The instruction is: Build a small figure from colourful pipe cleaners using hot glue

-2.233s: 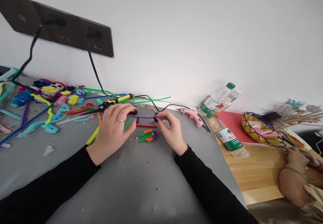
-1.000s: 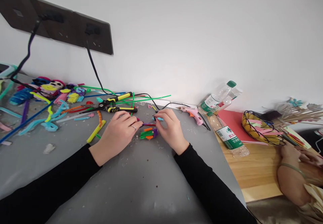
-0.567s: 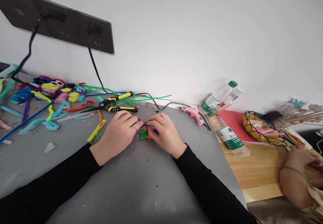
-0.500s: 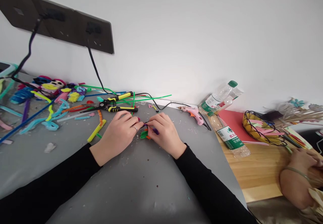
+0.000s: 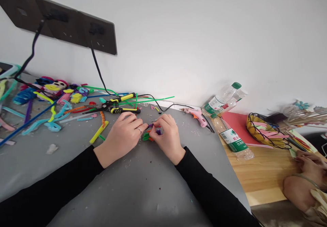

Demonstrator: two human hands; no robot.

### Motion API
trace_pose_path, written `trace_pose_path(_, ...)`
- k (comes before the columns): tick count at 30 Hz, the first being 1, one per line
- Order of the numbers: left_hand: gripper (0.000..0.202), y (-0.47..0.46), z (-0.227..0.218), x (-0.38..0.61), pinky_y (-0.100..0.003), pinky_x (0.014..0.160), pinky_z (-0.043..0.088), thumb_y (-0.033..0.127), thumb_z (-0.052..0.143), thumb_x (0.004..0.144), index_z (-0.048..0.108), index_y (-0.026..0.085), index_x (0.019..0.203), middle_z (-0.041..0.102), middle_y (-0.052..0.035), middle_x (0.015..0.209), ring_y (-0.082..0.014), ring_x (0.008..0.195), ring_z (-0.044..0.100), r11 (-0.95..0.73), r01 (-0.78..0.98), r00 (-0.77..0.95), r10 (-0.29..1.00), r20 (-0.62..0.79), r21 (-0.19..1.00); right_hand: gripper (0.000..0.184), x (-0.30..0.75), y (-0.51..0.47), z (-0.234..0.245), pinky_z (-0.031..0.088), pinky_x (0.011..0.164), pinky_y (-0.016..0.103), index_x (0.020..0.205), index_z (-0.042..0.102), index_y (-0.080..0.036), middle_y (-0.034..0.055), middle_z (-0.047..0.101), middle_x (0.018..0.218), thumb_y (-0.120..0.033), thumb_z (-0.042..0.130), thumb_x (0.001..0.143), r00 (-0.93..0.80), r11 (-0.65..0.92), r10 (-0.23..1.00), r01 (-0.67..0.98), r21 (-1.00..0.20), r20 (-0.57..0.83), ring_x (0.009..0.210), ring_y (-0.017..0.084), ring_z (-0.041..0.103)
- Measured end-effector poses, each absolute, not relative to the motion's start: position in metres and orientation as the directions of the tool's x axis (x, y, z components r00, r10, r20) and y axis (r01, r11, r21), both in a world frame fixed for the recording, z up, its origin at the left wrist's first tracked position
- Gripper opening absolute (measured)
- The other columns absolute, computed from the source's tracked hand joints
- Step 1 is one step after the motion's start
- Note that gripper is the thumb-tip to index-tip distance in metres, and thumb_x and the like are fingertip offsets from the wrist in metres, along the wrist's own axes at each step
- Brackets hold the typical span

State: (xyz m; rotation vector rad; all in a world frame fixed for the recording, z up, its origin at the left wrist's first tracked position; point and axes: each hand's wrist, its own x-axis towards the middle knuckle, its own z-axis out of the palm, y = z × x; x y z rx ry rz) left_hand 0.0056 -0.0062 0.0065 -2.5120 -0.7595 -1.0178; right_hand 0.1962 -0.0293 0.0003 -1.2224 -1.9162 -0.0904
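Note:
A small craft piece of purple, green and orange pipe cleaner point(image 5: 146, 137) is between my hands, just above or on the grey table. My right hand point(image 5: 168, 136) pinches its purple part with thumb and forefinger. A thin dark tip sticks out above that pinch. My left hand point(image 5: 125, 135), with a ring on one finger, is closed beside the piece, its fingertips close to the purple strand. Whatever lies in the left fingers is hidden. Yellow-and-black-handled pliers point(image 5: 125, 110) lie just beyond my left hand.
Loose pipe cleaners point(image 5: 53, 126) and fuzzy figures point(image 5: 57, 85) cover the table's left. A pink glue gun point(image 5: 198, 115) and plastic bottles point(image 5: 233, 138) stand or lie right. Farther right are a yellow basket point(image 5: 263, 131) and another person's hand point(image 5: 310, 164).
My fingertips have drawn slightly apart, and more of the purple strand shows between them. The other person's hand has shifted a little. The view has moved slightly.

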Motion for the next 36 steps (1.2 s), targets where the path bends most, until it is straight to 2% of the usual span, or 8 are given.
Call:
trace_pose_path(4, 0.031, -0.005, 0.006, 0.002, -0.039, 0.083, 0.048, 0.006, 0.051, 0.098, 0.075, 0.02, 0.084, 0.07, -0.002, 0.071, -0.0202, 0.07, 0.058, -0.803, 0.591, 0.595, 0.373, 0.712, -0.073, 0.017, 0.203, -0.026, 0.002, 0.047, 0.072, 0.035, 0.079, 0.053, -0.024, 0.0035, 0.062, 0.081, -0.008, 0.055, 0.085, -0.168, 0.539, 0.722, 0.745, -0.393, 0.671, 0.079, 0.02, 0.056)
trace_pose_path(8, 0.027, -0.003, 0.002, 0.0, -0.041, 0.083, 0.047, 0.014, 0.051, 0.103, 0.077, 0.019, 0.099, 0.077, -0.0061, 0.087, -0.0228, 0.079, 0.063, -0.777, 0.628, 0.577, 0.428, 0.695, -0.043, 0.016, 0.207, -0.025, 0.006, 0.049, 0.076, 0.036, 0.085, 0.058, -0.024, 0.0052, 0.066, 0.089, -0.009, 0.054, 0.09, -0.3, 0.619, 0.7, 0.707, -0.341, 0.648, 0.085, 0.021, 0.059)
trace_pose_path(11, 0.025, -0.003, -0.001, 0.002, -0.042, 0.085, 0.048, 0.02, 0.052, 0.104, 0.077, 0.017, 0.104, 0.077, -0.0078, 0.089, -0.0243, 0.082, 0.065, -0.789, 0.614, 0.584, 0.425, 0.692, -0.033, 0.015, 0.206, -0.026, 0.006, 0.05, 0.078, 0.036, 0.088, 0.062, -0.024, 0.006, 0.069, 0.093, -0.011, 0.055, 0.093, -0.385, 0.672, 0.676, 0.672, -0.311, 0.628, 0.089, 0.021, 0.061)
trace_pose_path(15, 0.03, -0.004, -0.003, 0.004, -0.043, 0.087, 0.049, 0.014, 0.049, 0.103, 0.077, 0.017, 0.093, 0.074, -0.0063, 0.078, -0.0234, 0.077, 0.063, -0.802, 0.596, 0.607, 0.409, 0.682, -0.05, 0.015, 0.204, -0.028, 0.005, 0.051, 0.079, 0.037, 0.09, 0.064, -0.024, 0.0066, 0.072, 0.095, -0.013, 0.055, 0.095, -0.412, 0.68, 0.672, 0.672, -0.293, 0.615, 0.092, 0.021, 0.062)
trace_pose_path(19, 0.034, -0.004, -0.002, 0.005, -0.042, 0.087, 0.05, 0.008, 0.048, 0.101, 0.073, 0.017, 0.08, 0.072, -0.0052, 0.073, -0.0217, 0.072, 0.061, -0.802, 0.59, 0.627, 0.382, 0.679, -0.094, 0.016, 0.199, -0.031, 0.004, 0.049, 0.077, 0.037, 0.09, 0.063, -0.023, 0.0058, 0.074, 0.094, -0.01, 0.055, 0.092, -0.356, 0.651, 0.651, 0.716, -0.252, 0.67, 0.091, 0.021, 0.062)
trace_pose_path(26, 0.038, -0.005, 0.004, 0.007, -0.04, 0.085, 0.05, 0.004, 0.046, 0.098, 0.067, 0.02, 0.071, 0.069, -0.0025, 0.066, -0.021, 0.069, 0.059, -0.789, 0.597, 0.651, 0.371, 0.662, -0.144, 0.016, 0.192, -0.032, 0.001, 0.045, 0.076, 0.037, 0.085, 0.059, -0.024, 0.0041, 0.072, 0.089, -0.008, 0.057, 0.087, -0.259, 0.577, 0.659, 0.776, -0.254, 0.706, 0.085, 0.022, 0.061)
trace_pose_path(31, 0.037, -0.005, 0.004, -0.001, -0.039, 0.082, 0.049, 0.006, 0.046, 0.1, 0.067, 0.019, 0.071, 0.067, -0.0024, 0.064, -0.0208, 0.067, 0.058, -0.779, 0.614, 0.631, 0.39, 0.67, -0.124, 0.019, 0.22, -0.018, 0.004, 0.048, 0.077, 0.038, 0.083, 0.057, -0.024, 0.0037, 0.067, 0.085, -0.004, 0.056, 0.084, -0.042, 0.455, 0.68, 0.807, -0.377, 0.732, 0.084, 0.023, 0.062)
trace_pose_path(36, 0.035, 0.0, 0.003, -0.005, -0.038, 0.079, 0.049, 0.01, 0.048, 0.103, 0.069, 0.016, 0.075, 0.065, -0.0006, 0.063, -0.0189, 0.062, 0.056, -0.758, 0.641, 0.597, 0.394, 0.699, -0.119, 0.015, 0.223, -0.018, 0.009, 0.053, 0.084, 0.038, 0.1, 0.065, -0.022, 0.0072, 0.073, 0.101, -0.011, 0.057, 0.095, -0.231, 0.609, 0.679, 0.707, -0.359, 0.696, 0.095, 0.022, 0.064)
